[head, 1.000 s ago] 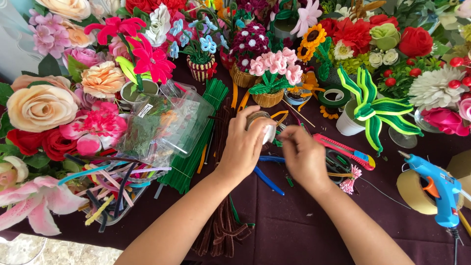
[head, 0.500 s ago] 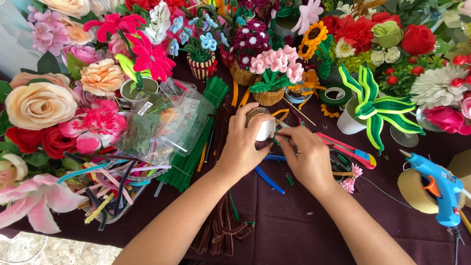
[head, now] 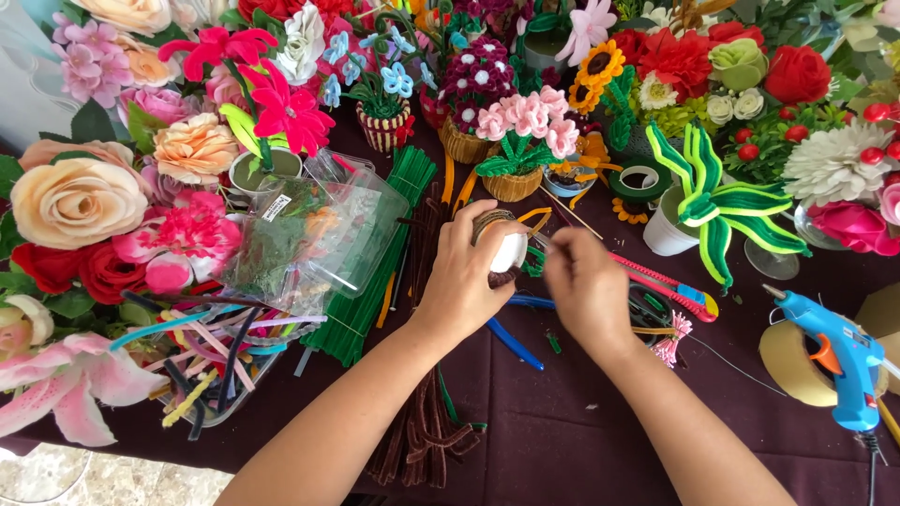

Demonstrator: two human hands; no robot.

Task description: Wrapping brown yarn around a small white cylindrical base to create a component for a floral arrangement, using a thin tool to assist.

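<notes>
My left hand (head: 466,272) grips a small round white pot (head: 506,245) with brown cord wound around its top, held above the dark maroon tablecloth (head: 581,422). My right hand (head: 586,286) is just to the right of the pot, fingers pinched together near its rim; what they pinch is blurred. Under my hands lie blue pipe cleaners (head: 514,343) and a red utility knife (head: 667,284). A bundle of brown pipe cleaners (head: 427,431) lies below my left wrist.
Artificial flowers ring the table, with small flower baskets (head: 514,183) behind. Green pipe cleaners (head: 375,272), a clear plastic bag (head: 305,239) and a tray of coloured pipe cleaners (head: 220,361) sit left. A blue glue gun (head: 839,361), tape roll (head: 792,361) and green-leaf pot (head: 703,201) stand right.
My left hand has turned the pot slightly so its white side shows. My right hand has shifted up and a little right beside the pot's rim.
</notes>
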